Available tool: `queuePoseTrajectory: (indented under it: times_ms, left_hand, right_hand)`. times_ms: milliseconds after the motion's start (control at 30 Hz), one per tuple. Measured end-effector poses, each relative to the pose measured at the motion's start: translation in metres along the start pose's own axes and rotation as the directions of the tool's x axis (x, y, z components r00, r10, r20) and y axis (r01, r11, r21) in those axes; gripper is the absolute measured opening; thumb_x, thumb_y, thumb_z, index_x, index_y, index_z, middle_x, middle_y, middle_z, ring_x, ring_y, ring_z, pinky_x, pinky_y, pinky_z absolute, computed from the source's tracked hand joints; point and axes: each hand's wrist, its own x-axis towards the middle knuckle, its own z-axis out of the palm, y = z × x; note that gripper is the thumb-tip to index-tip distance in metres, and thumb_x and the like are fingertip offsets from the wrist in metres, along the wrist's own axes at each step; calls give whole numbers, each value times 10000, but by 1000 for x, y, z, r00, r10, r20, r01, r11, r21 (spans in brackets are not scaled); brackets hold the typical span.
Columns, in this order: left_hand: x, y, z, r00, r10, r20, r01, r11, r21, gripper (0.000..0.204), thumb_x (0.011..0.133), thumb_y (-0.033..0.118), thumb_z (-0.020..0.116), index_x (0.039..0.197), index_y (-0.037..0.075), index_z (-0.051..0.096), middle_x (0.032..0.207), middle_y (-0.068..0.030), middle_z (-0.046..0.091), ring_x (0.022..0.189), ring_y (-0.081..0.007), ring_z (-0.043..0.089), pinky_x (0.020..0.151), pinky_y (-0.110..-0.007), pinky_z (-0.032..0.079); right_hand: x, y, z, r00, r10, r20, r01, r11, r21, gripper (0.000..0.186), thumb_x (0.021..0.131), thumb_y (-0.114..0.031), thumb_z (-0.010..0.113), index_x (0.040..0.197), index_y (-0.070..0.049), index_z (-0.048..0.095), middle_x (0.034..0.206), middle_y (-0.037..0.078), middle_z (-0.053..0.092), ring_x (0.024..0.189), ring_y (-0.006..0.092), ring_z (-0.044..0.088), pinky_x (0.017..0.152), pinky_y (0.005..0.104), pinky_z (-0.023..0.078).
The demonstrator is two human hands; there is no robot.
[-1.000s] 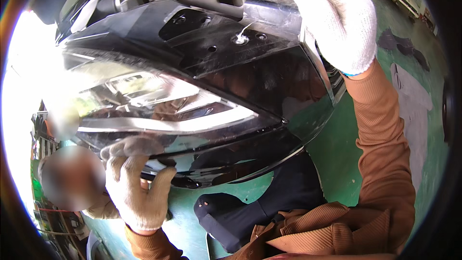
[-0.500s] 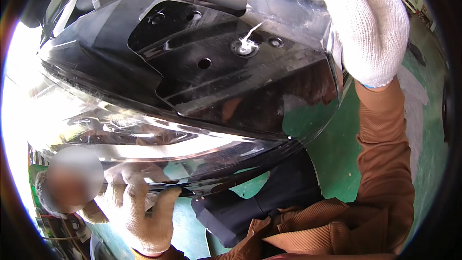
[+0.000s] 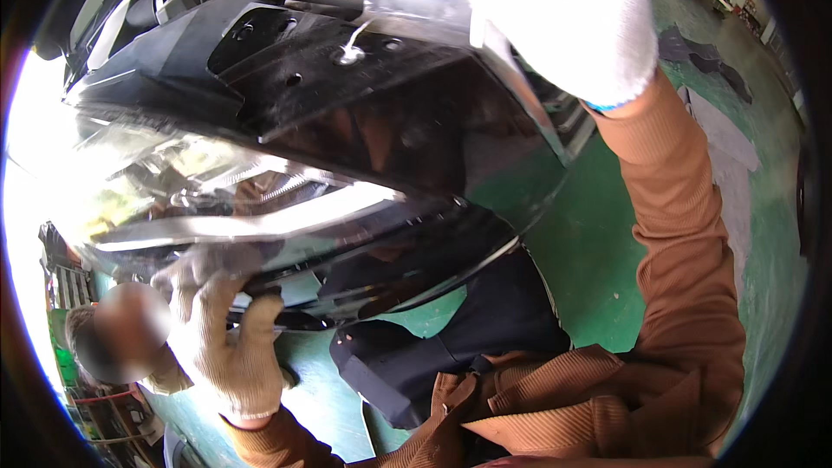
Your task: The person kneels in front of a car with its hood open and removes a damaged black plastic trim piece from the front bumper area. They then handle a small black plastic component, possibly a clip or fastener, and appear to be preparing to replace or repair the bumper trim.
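I am tilting the glossy black headlight assembly [image 3: 286, 147] closer than a second ago; right hand [image 3: 563, 17] gripping at one o'clock, left hand [image 3: 221, 338] clutching its seven o'clock edge.

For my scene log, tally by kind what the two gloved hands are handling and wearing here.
Glossy black vehicle front panel with clear headlamp lens: 1
White knitted work gloves: 2, on the left hand at the panel's lower edge and the right hand at its top
Total: 3
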Motion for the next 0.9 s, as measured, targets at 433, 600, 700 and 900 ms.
queuePoseTrajectory:
  times_ms: [433, 600, 700, 900]
  left_hand:
    - [1, 4, -5, 989, 111, -101, -104, 992, 71, 318, 712, 142, 810, 997, 36, 714, 1115, -155, 692, 1102, -375, 591, 1020, -477, 435]
    - [-2, 2, -11, 998, 26, -62, -21, 997, 77, 339, 670, 146, 845, 974, 53, 727, 1120, -144, 704, 1117, -373, 595, 1024, -465, 441]
    - [2, 9, -10, 999, 28, -38, -25, 998, 63, 335, 699, 187, 841, 988, 57, 734, 1125, -154, 706, 1120, -372, 594, 1013, -476, 440]
    - [4, 7, 1, 994, 84, -71, -75, 990, 119, 415, 691, 247, 884, 1028, 40, 759, 1128, -163, 723, 1114, -382, 613, 1003, -485, 453]
  right_hand:
    - [26, 56, -14, 709, 285, 645, -518, 832, 202, 280, 994, -300, 588, 1056, -72, 738, 1030, 153, 726, 943, 356, 688, 850, 445, 545]
    - [63, 29, 7, 618, -173, 767, -181, 918, 352, 286, 999, -210, 595, 1215, -83, 732, 1210, 155, 720, 1148, 327, 673, 1019, 414, 534]
    - [72, 18, 18, 468, -230, 853, -74, 952, 297, 377, 901, -222, 684, 1245, -73, 721, 1251, 208, 705, 1216, 378, 654, 1075, 466, 514]
    - [69, 3, 37, 421, -113, 900, -41, 989, 143, 362, 1069, -230, 453, 1334, -94, 658, 1420, 195, 636, 1305, 378, 609, 1122, 472, 473]
